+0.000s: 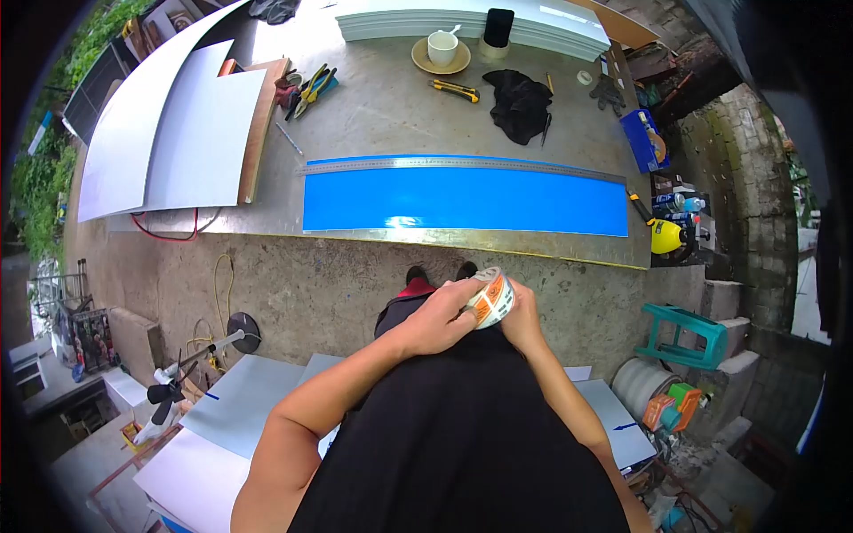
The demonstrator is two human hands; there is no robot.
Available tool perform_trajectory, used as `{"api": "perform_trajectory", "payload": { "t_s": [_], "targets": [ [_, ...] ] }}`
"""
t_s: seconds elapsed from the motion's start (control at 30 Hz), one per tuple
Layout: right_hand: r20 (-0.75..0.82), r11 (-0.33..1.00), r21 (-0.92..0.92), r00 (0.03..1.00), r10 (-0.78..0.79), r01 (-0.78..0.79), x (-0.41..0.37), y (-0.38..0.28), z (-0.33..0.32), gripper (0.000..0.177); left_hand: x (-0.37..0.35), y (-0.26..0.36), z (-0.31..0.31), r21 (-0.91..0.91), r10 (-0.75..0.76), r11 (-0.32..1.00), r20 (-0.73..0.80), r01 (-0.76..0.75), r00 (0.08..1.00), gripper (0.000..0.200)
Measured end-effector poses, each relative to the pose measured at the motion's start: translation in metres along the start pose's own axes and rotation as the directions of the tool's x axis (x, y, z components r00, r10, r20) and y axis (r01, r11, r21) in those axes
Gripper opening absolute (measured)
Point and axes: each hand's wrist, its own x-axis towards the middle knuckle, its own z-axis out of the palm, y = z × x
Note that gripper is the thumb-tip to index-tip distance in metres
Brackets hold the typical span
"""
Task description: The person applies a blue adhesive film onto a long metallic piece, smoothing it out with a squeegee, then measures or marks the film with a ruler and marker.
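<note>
Close to my body, in front of the table's near edge, I hold a roll of tape (494, 300) with an orange and white printed label. My left hand (442, 315) grips its left side, with the thumb across the front. Around its right edge, my right hand (522, 313) is closed; some of its fingers are hidden behind the roll. Beyond my hands, a long blue sheet (462, 200) lies flat on the table, and a metal ruler (426, 163) lies along its far edge.
The metal table (382, 115) carries white panels (213, 133) at left, a box cutter (455, 90), a black cloth (517, 105), a white cup (442, 48) on a saucer and pliers (313, 91). A yellow spray bottle (666, 237) and green stool (682, 336) are at right.
</note>
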Motion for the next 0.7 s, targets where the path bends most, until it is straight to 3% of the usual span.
{"api": "perform_trajectory", "payload": {
  "t_s": [0.07, 0.1, 0.17, 0.3, 0.33, 0.37, 0.43, 0.5, 0.7],
  "targets": [
    [0.034, 0.976, 0.167, 0.990, 0.136, -0.140, -0.001, 0.005, -0.002, 0.022, 0.004, -0.004, 0.000, 0.058, 0.061, 0.996, 0.015, -0.062, 0.998, 0.038],
    [0.031, 0.972, 0.198, 0.992, 0.121, -0.125, 0.001, -0.005, 0.017, 0.022, -0.005, 0.001, -0.014, 0.089, 0.052, 0.995, 0.023, -0.054, 0.998, 0.038],
    [0.073, 0.848, 0.424, 0.945, 0.318, -0.318, -0.001, -0.020, 0.018, 0.024, -0.003, 0.004, -0.013, 0.008, 0.103, 0.995, -0.026, -0.102, 0.994, 0.035],
    [0.059, 0.833, 0.457, 0.945, 0.322, -0.313, 0.005, -0.031, 0.026, 0.031, -0.005, 0.001, -0.024, 0.023, 0.032, 0.999, 0.041, -0.033, 0.999, 0.032],
    [-0.115, 0.978, 0.191, 0.987, 0.108, -0.085, 0.005, -0.040, 0.027, 0.035, -0.006, 0.000, -0.025, 0.027, 0.021, 0.999, 0.018, -0.021, 1.000, 0.029],
    [-0.218, 0.984, -0.126, 0.965, -0.149, 0.123, 0.005, -0.047, 0.027, 0.039, -0.007, -0.001, -0.025, 0.030, 0.012, 0.999, -0.002, -0.012, 1.000, 0.026],
    [-0.268, 0.979, -0.148, 0.947, -0.174, 0.138, 0.006, -0.053, 0.023, 0.046, -0.009, -0.002, -0.026, 0.012, 0.005, 1.000, -0.001, -0.005, 1.000, 0.026],
    [-0.171, 0.924, -0.313, 0.944, -0.283, 0.221, 0.005, -0.057, 0.020, 0.044, -0.014, -0.004, -0.026, -0.009, -0.008, 1.000, 0.000, 0.008, 1.000, 0.025],
    [-0.124, 0.953, -0.209, 0.960, -0.249, 0.220, 0.010, -0.049, 0.031, 0.051, -0.018, -0.013, -0.035, -0.032, 0.023, 0.999, 0.024, -0.022, 0.999, 0.029]
  ]
}}
